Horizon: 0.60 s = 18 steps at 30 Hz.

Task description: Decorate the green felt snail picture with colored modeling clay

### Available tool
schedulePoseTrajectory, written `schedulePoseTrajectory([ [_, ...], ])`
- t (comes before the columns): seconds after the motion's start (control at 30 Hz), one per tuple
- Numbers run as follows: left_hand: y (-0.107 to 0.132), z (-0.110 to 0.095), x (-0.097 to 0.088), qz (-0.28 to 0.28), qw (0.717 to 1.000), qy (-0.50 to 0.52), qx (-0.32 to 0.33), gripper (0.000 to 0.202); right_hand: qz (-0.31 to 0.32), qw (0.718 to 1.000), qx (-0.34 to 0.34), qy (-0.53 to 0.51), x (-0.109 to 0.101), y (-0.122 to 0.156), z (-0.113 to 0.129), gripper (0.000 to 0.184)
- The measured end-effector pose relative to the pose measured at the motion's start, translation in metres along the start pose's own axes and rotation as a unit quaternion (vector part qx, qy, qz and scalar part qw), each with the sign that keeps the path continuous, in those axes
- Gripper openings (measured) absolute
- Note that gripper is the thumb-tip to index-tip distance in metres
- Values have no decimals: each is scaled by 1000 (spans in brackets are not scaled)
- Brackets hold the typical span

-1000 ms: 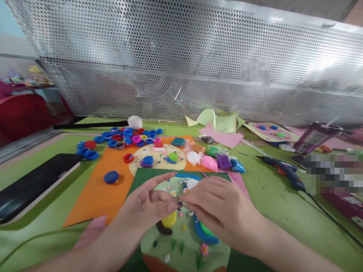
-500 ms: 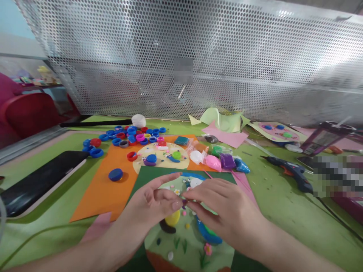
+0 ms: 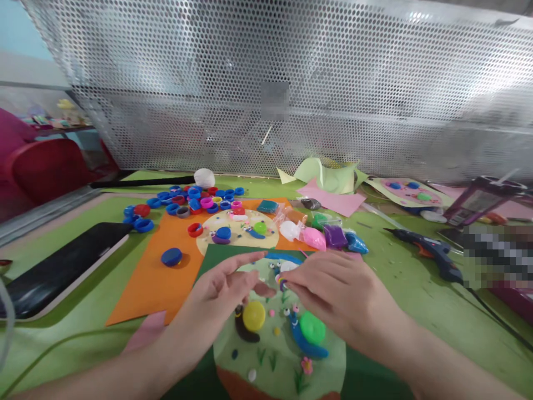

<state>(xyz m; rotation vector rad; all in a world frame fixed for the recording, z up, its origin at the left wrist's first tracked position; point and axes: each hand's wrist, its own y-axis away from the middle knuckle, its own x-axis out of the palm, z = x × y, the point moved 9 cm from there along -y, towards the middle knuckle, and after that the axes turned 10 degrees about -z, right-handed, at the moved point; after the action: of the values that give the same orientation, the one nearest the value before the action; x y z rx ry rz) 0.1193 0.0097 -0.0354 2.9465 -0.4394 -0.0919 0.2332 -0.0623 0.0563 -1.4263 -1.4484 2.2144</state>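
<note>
My right hand (image 3: 343, 286) pinches a small purple and yellow clay piece (image 3: 282, 283) between thumb and forefinger, over the round light-green picture (image 3: 287, 344). Left of it, my left hand (image 3: 222, 291) hovers with forefinger stretched out and fingers apart, and no object shows in it. Below the hands lie a snail with a yellow cap shell (image 3: 254, 316) and brown body, and a blue snail with a green cap shell (image 3: 312, 328). Clay flowers such as a pink flower (image 3: 307, 365) dot the picture. A white-shelled snail (image 3: 287, 268) is partly hidden behind my right fingers.
Beyond is an orange sheet (image 3: 139, 283) with a cream snail picture (image 3: 237, 240). Several bottle caps (image 3: 194, 192) are heaped behind it. Bagged clay (image 3: 313, 239) sits right of centre. A glue gun (image 3: 433, 250) lies right, a black phone (image 3: 62, 266) left. A perforated metal panel (image 3: 187, 100) stands behind.
My hands have drawn apart from their fingertip contact. The small clay piece now shows in my right fingertips, and the blue snail below has come into fuller view.
</note>
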Motion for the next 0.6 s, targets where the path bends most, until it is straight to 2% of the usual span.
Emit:
schedulePoseTrajectory([
  [0.07, -3, -14, -5, 0, 995, -66, 71, 34, 4, 1000, -23, 12, 1, 7, -8, 14],
  [0.17, -6, -30, -2, 36, 973, -144, 177, 31, 17, 998, -50, 23, 8, 24, -21, 14],
  [0.3, -4, -31, 9, 71, 945, -178, 265, 32, 28, 993, -101, 45, 14, 40, -25, 17],
  [0.43, 1, -23, 17, 90, 931, -164, 313, 37, 36, 986, -150, 62, 20, 41, -20, 20],
  [0.6, 0, -20, 20, 103, 925, -176, 320, 37, 46, 988, -130, 65, 27, 45, -26, 14],
])
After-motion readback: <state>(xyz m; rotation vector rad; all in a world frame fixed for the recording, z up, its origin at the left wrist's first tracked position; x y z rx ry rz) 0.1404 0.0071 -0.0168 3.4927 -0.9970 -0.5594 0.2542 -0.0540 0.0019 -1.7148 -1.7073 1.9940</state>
